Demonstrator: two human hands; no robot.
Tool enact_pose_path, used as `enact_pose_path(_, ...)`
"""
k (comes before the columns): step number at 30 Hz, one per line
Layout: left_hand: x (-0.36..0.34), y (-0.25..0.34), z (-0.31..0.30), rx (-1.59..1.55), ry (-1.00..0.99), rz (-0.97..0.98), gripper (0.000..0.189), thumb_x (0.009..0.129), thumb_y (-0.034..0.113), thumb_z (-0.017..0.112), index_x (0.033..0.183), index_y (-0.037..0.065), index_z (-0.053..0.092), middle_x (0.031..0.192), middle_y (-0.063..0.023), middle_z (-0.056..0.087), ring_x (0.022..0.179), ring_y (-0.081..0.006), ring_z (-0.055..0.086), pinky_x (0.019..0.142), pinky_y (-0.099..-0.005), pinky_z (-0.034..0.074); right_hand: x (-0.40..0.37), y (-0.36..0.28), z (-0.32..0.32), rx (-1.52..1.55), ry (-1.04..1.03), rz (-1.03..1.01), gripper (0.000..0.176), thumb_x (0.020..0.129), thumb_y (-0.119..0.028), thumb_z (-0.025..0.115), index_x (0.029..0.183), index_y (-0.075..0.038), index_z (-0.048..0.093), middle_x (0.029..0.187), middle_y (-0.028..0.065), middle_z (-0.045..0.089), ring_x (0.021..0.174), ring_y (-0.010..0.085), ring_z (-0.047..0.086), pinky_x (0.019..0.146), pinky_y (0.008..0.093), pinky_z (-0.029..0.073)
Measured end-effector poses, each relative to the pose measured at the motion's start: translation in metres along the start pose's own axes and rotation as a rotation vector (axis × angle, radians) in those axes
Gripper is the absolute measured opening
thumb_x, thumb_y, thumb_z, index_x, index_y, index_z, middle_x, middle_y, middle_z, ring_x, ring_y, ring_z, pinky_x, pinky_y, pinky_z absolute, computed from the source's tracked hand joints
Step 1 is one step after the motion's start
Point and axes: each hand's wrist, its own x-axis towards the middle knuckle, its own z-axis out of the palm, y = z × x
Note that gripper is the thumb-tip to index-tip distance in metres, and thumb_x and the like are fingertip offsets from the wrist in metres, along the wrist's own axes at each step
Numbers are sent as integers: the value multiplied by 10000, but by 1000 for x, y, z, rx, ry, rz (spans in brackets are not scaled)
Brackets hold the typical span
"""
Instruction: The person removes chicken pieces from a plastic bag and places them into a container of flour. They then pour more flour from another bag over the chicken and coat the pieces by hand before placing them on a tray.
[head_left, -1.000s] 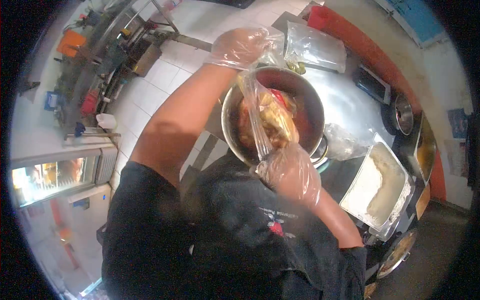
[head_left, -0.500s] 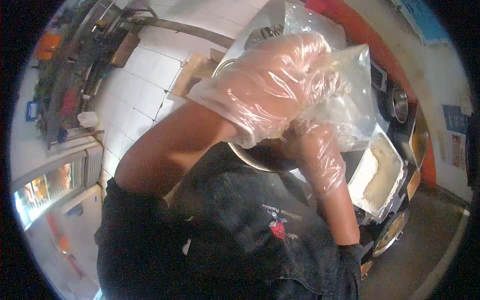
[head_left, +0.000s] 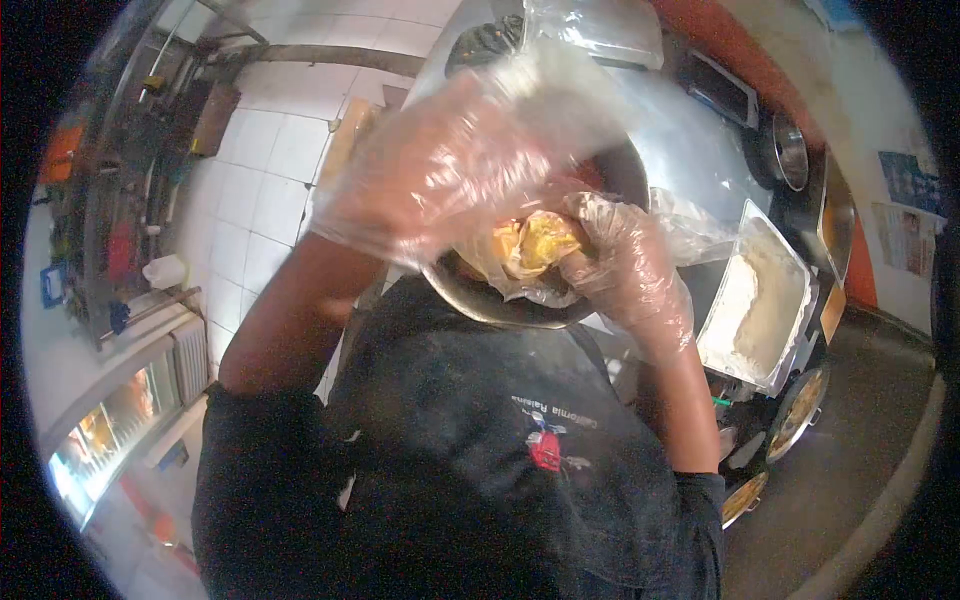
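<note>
My left hand (head_left: 450,165), in a clear plastic glove, is over the left side of a metal bowl (head_left: 490,312). Its fingers are smeared by motion, with blurred translucent plastic (head_left: 575,105) at their tips. My right hand (head_left: 625,265), also gloved, has its fingers closed on the edge of a clear plastic bag (head_left: 525,285) in the bowl. Inside that bag show yellow and orange food pieces (head_left: 540,243), which I cannot name more exactly. My left hand and the plastic hide much of the bowl's inside.
To the right stands a rectangular pan (head_left: 752,300) with white powder in it. Further right are a metal pot (head_left: 788,150) and a round pan (head_left: 797,412). A clear plastic container (head_left: 600,35) is at the back. White tiles (head_left: 255,170) lie to the left.
My left hand has moved left, away from my right hand, exposing the food and the bowl. The clear plastic that stood up at the right has swung left.
</note>
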Motion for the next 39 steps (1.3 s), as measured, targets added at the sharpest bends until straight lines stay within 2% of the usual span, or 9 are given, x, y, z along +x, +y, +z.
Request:
enact_pose_path(5,-18,-19,20,328,-458,-89,328,1021,79,614,1342,12,619,1261,-154,683,1161,-220,667,1025,-349,526,-30,15,-9,-54,200,199,258,885,-123,682,1117,-14,703,1128,204,701,1067,417,645,956,455,514)
enact_pose_path(11,-34,-18,28,-266,-173,-242,302,1025,57,599,1315,-20,629,1275,-197,681,1192,-261,656,1044,-358,518,-92,25,-21,648,385,365,366,956,-252,647,1225,-3,646,1163,143,656,985,274,629,814,350,514)
enact_pose_path(13,-22,-1,11,113,-336,-182,355,995,89,638,1326,-37,619,1315,-210,657,1236,-294,633,1092,-389,489,-88,12,-22,685,355,330,366,960,-251,645,1227,-1,644,1146,139,657,957,260,627,791,340,512)
enact_pose_path(20,-33,5,9,158,-323,-143,416,972,128,667,1348,-42,612,1345,-205,644,1251,-312,622,1113,-401,471,-93,-21,-34,653,275,210,366,972,-248,637,1235,8,635,1087,124,660,861,212,623,709,304,505)
enact_pose_path(25,-32,16,16,-189,-287,-319,522,963,174,709,1409,-51,561,1408,-196,609,1300,-289,597,1134,-416,458,-108,-38,-52,628,269,143,367,981,-246,632,1240,14,629,1045,114,662,793,178,620,650,279,500)
enact_pose_path(29,-27,23,17,-289,-315,-117,645,928,234,780,1443,-56,521,1482,-177,549,1335,-254,566,1131,-420,469,-130,-27,-77,677,400,212,367,988,-244,628,1245,18,624,1011,105,664,738,151,618,603,259,496)
enact_pose_path(32,-33,31,23,-456,-299,-409,827,825,302,821,1496,-25,466,1541,-174,503,1391,-283,513,1190,-406,387,-167,13,-101,814,642,345,368,994,-243,625,1248,22,620,986,99,666,697,130,616,568,244,493)
enact_pose_path(35,-40,24,15,345,-328,-81,637,839,196,806,1385,-50,589,1463,-215,556,1310,-330,585,1150,-425,454,-210,69,-114,983,846,453,460,940,-259,680,1276,41,589,1062,138,661,750,166,629,605,287,511)
enact_pose_path(39,-38,15,10,391,-379,-49,559,874,139,716,1391,-32,589,1437,-207,586,1303,-345,583,1158,-434,436,-224,82,-106,1107,999,410,536,916,-275,712,1320,44,558,1154,168,654,833,193,642,643,294,517)
